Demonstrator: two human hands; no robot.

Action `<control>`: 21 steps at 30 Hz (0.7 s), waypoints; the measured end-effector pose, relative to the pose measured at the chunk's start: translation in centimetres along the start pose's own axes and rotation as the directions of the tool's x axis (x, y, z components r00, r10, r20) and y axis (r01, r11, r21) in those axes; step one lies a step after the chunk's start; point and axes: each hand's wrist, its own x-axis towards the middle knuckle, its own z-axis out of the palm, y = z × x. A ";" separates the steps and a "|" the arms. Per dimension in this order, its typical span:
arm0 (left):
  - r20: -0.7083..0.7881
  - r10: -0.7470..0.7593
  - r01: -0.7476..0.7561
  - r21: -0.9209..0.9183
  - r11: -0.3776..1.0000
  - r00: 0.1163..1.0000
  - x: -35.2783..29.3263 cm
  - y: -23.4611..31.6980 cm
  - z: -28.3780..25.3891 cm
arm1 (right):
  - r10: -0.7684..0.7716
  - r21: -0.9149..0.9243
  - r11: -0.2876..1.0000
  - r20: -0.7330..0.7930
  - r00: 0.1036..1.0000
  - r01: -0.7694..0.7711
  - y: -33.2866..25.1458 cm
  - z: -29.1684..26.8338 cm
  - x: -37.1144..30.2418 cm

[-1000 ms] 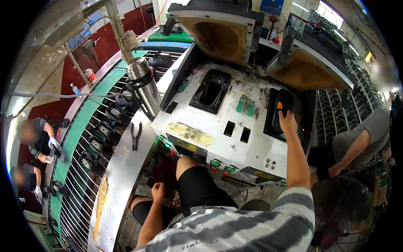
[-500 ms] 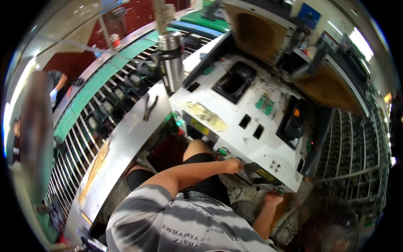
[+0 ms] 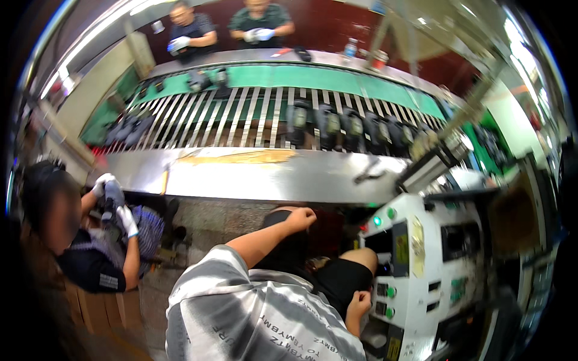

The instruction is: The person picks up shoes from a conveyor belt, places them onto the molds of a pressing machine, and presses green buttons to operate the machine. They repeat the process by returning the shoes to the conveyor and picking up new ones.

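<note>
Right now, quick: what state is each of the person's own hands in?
Left hand: loosely closed, nothing visible in it.
Right hand: closed, nothing visible in it, near the green buttons.

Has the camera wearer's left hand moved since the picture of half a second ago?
Yes. The left hand has moved away from the white machine, toward the metal table.

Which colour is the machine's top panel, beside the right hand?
The top panel is white, best seen in the head view.
</note>
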 end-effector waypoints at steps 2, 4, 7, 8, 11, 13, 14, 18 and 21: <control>-0.155 -0.135 0.088 -0.279 0.956 0.979 -0.1 -4.4 -6.7 | -0.086 0.018 0.996 0.173 0.981 0.085 -4.4 3.8 5.1; -0.221 -0.247 0.069 -0.597 0.800 0.943 -1.0 -7.5 -12.3 | -0.233 0.071 0.972 0.259 0.937 0.222 -8.3 8.4 9.1; -0.348 -0.343 -0.040 -0.751 0.660 0.872 -4.7 -9.8 -19.1 | -0.332 0.105 0.941 0.482 0.811 0.322 -13.7 16.3 13.5; -0.370 -0.371 -0.051 -0.764 0.643 0.852 -5.6 -10.3 -20.6 | -0.365 0.098 0.923 0.529 0.766 0.372 -14.8 19.2 14.8; -0.401 -0.386 -0.110 -0.799 0.592 0.831 -6.0 -12.3 -24.6 | -0.411 0.082 0.883 0.608 0.679 0.462 -20.2 28.7 15.9; -0.408 -0.370 -0.145 -0.810 0.568 0.834 -5.0 -12.1 -27.3 | -0.426 0.047 0.848 0.653 0.626 0.528 -23.8 34.9 16.3; -0.421 -0.372 -0.159 -0.810 0.565 0.827 -3.7 -12.2 -28.5 | -0.437 0.024 0.821 0.669 0.602 0.570 -25.4 37.8 16.3; -0.559 -0.230 -0.286 -0.684 0.671 0.797 4.4 -13.7 -33.9 | -0.695 0.086 0.564 0.587 0.416 0.821 -29.9 48.2 16.6; -0.664 -0.119 -0.393 -0.567 0.724 0.738 10.3 -13.7 -38.0 | -0.751 0.051 0.474 0.545 0.374 0.879 -30.2 52.4 14.5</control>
